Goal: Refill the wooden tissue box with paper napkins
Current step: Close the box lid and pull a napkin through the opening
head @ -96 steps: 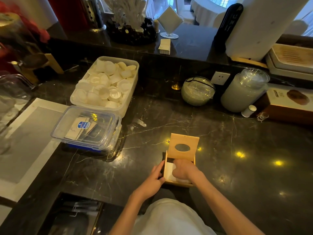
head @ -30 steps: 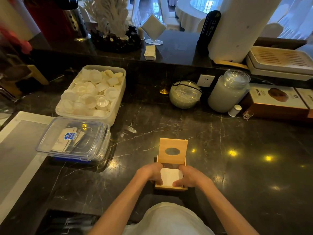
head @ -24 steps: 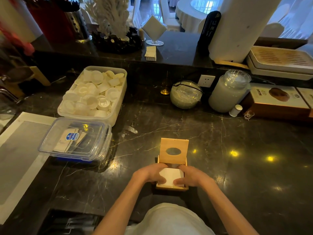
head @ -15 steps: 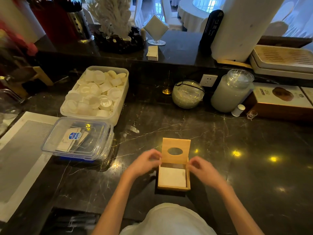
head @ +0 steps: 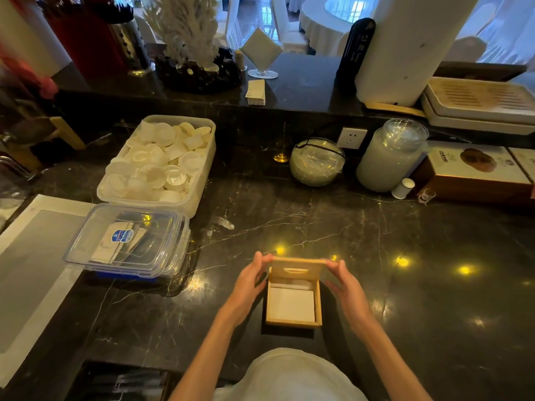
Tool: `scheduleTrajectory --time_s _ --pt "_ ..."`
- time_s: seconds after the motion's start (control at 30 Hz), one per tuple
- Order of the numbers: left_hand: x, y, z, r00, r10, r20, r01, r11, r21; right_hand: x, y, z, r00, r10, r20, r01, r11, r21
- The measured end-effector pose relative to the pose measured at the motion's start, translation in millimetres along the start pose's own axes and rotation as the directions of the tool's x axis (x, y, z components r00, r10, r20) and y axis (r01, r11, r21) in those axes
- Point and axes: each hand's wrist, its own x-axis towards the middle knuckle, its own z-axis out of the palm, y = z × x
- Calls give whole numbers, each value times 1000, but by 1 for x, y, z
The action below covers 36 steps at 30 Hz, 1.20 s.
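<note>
Taking the wooden tissue box (head: 293,296) as the marker, it stands on the dark marble counter (head: 376,244) just in front of the person, open at the top, with one white stack of paper napkins (head: 291,304) lying flat inside it.

Its hinged lid (head: 298,269) (one slot cut through it) stands tilted up at the far edge of the box. The left hand (head: 249,280) is at the left end of that lid, fingers curved and half closed, fingertips pinching the lid's corner. The right hand (head: 346,285) mirrors it at the lid's right end, fingers loosely bent, tips on the corner. Both hands grasp the lid; neither touches the napkins.

Going from left to right around the box: far to its left lies one grey mat with a white border (head: 31,273). Nearer, still left of the box, sits one clear lidded plastic container (head: 127,241) with a blue label, and beyond that one open white tub (head: 157,164) heaped with small white cups, too many to count surely. Straight beyond the box, on the raised ledge, one diamond-shaped napkin holder (head: 261,50) stands, with one small paper stack (head: 256,92) beside it. Beyond and right of the box are one round glass bowl (head: 317,162), one tall glass jar (head: 390,156), one small white shaker (head: 403,188) and one brown carton (head: 474,172).
</note>
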Motion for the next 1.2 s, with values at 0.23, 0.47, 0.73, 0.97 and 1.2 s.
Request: scheduleTrajectory --time_s 0.23,0.47,0.73,0.97,1.2 --pt "-10 -44 10 999 35 25 -40 966 254 -26 40 2 994 -101 39 107 866 -489" --pt "-5 -54 7 996 81 26 -85 943 322 -16 37 20 926 -351 142 310 490 -814" --pt "-7 -56 8 992 117 48 -126 938 323 -1 41 55 915 -323 243 288 102 -952" --pt "-9 -58 9 991 131 41 -137 934 330 -6 41 55 915 -322 244 273 48 -961" --pt "-12 -55 11 990 133 39 -138 938 318 -11 41 56 905 -359 229 260 41 -965"
